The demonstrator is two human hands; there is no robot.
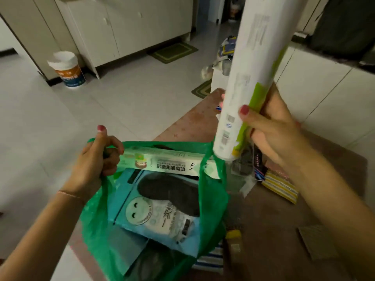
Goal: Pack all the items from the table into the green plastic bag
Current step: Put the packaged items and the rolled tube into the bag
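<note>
My left hand (95,159) grips one handle of the green plastic bag (97,224) and holds it open over the table's left edge. Inside the bag lie a long light-green box (162,164) and a blue packet with a smiley face (158,205). My right hand (269,126) is closed around a long white and green roll (243,78). The roll stands nearly upright, its lower end just above the bag's right handle (211,157).
On the brown table (274,230) to the right of the bag lie a yellow striped pack (280,185), a dark packet (243,161), a striped cloth (211,258) and a cardboard piece (316,242). A paint bucket (68,69) and white cabinets stand on the tiled floor beyond.
</note>
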